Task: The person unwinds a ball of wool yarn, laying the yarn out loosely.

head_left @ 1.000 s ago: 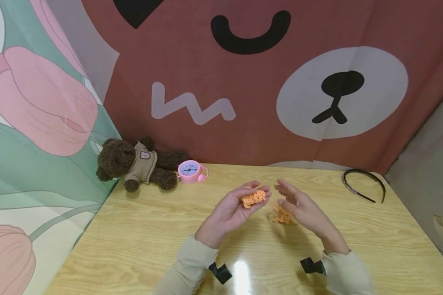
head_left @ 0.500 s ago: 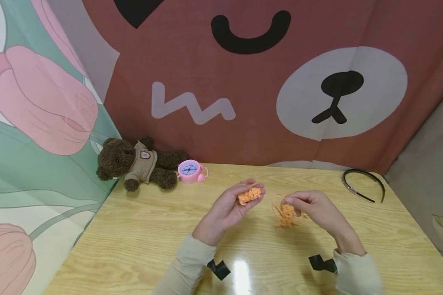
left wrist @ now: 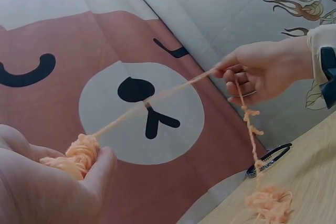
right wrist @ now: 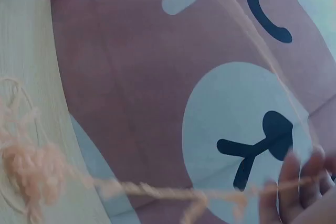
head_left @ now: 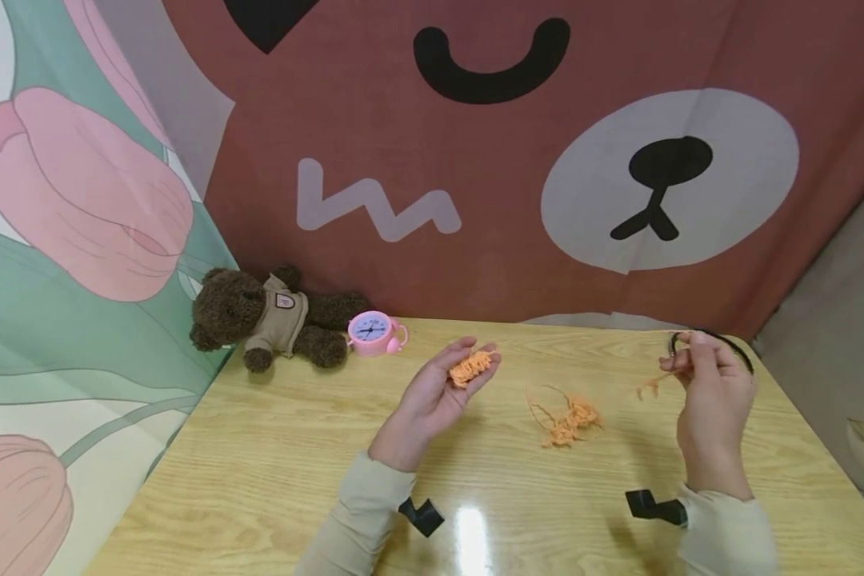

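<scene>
In the head view my left hand (head_left: 425,404) holds a small wound bundle of orange yarn (head_left: 471,369) between thumb and fingers, palm turned up. Far to the right, my right hand (head_left: 716,408) pinches the same yarn. A taut strand (left wrist: 126,114) runs between the two hands in the left wrist view. From the right fingers a kinked length of yarn (left wrist: 249,124) hangs down to a loose tangled yarn pile (head_left: 572,422) on the table. The right wrist view catches that pile (right wrist: 34,174) at its left side and only part of the right fingers (right wrist: 302,187).
A brown teddy bear (head_left: 277,324) lies at the back left of the wooden table (head_left: 259,472), beside a pink alarm clock (head_left: 371,333). Behind the right hand is a black headband (head_left: 738,350), partly covered. A printed bear curtain (head_left: 490,264) hangs along the back edge.
The right hand has gone from beside the left hand to the yarn pile, then far right, drawing out a strand. The left hand, with its bundle, has shifted slightly left.
</scene>
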Demonstrator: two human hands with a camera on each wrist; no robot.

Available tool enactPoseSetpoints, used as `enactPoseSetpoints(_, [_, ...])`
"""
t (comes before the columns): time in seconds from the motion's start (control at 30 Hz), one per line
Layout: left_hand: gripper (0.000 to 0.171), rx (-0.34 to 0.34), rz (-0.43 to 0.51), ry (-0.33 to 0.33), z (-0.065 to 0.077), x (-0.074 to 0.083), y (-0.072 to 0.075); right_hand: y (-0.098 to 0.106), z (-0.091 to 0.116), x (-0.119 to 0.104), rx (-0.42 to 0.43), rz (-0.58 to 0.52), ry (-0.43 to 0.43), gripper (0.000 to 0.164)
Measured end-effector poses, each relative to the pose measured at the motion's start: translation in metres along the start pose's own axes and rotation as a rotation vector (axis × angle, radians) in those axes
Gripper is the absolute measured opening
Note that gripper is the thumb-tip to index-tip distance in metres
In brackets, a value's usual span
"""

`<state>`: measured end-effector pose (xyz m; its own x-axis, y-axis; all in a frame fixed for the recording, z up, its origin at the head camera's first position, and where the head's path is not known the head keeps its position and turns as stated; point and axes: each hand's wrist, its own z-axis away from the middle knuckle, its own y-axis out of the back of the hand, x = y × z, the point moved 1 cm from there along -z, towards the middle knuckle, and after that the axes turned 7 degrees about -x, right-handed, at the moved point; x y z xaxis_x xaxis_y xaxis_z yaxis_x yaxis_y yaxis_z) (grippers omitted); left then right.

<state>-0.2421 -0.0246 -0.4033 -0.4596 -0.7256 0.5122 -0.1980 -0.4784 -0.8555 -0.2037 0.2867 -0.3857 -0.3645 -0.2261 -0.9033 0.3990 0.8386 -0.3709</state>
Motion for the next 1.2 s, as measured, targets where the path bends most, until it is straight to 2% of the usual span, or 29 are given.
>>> enactPoseSetpoints(0.03, [0.022, -0.005, -0.002, 0.005, 0.0, 0.0, 0.0, 0.001, -0.001, 0.001, 0.059, -0.058, 0.025, 0.023])
enactPoseSetpoints(0.1, [0.022, -0.012, -0.008, 0.011, 0.001, 0.0, -0.001, 0.002, -0.003, 0.002, 0.122, -0.099, 0.065, 0.022])
enactPoseSetpoints(0.17, [0.021, -0.023, -0.008, 0.027, 0.002, -0.001, -0.001, 0.0, -0.003, 0.005, 0.116, -0.035, 0.038, 0.022])
enactPoseSetpoints(0.2, [0.021, -0.03, -0.01, 0.037, 0.002, -0.002, -0.002, -0.002, -0.003, 0.006, 0.088, 0.051, 0.003, 0.023])
enactPoseSetpoints(0.27, [0.02, -0.044, -0.019, 0.057, 0.003, -0.003, -0.004, -0.005, -0.002, 0.01, -0.005, 0.278, -0.079, 0.028])
enactPoseSetpoints(0.37, [0.018, -0.063, -0.031, 0.078, 0.003, -0.004, -0.006, -0.009, 0.001, 0.015, -0.198, 0.641, -0.168, 0.041])
enactPoseSetpoints(0.43, [0.016, -0.066, -0.041, 0.077, 0.003, -0.005, -0.007, -0.012, 0.003, 0.02, -0.319, 0.794, -0.155, 0.05])
enactPoseSetpoints(0.5, [0.013, -0.074, -0.05, 0.076, 0.003, -0.006, -0.008, -0.017, 0.006, 0.025, -0.426, 0.881, -0.126, 0.054])
enactPoseSetpoints(0.63, [0.009, -0.094, -0.064, 0.086, 0.004, -0.01, -0.01, -0.033, 0.018, 0.036, -0.682, 0.867, -0.085, 0.051])
enactPoseSetpoints(0.77, [0.009, -0.088, -0.083, 0.102, 0.004, -0.016, -0.011, -0.051, 0.034, 0.047, -1.016, 0.702, -0.165, 0.058])
enactPoseSetpoints(0.83, [0.01, -0.076, -0.092, 0.101, 0.003, -0.018, -0.011, -0.057, 0.04, 0.049, -1.139, 0.638, -0.211, 0.054])
enactPoseSetpoints(0.87, [0.01, -0.069, -0.092, 0.096, 0.003, -0.018, -0.011, -0.059, 0.042, 0.049, -1.174, 0.617, -0.234, 0.049])
enactPoseSetpoints(0.93, [0.01, -0.058, -0.081, 0.089, 0.003, -0.018, -0.011, -0.06, 0.043, 0.048, -1.177, 0.614, -0.232, 0.041])
enactPoseSetpoints(1.0, [0.01, -0.049, -0.062, 0.082, 0.003, -0.017, -0.01, -0.057, 0.04, 0.045, -1.107, 0.626, -0.187, 0.038])
enactPoseSetpoints(1.1, [0.012, -0.036, -0.031, 0.073, 0.002, -0.014, -0.009, -0.049, 0.034, 0.038, -0.915, 0.641, -0.109, 0.039])
enactPoseSetpoints(1.2, [0.016, -0.032, -0.008, 0.064, 0.003, -0.011, -0.008, -0.041, 0.027, 0.03, -0.684, 0.599, -0.067, 0.041])
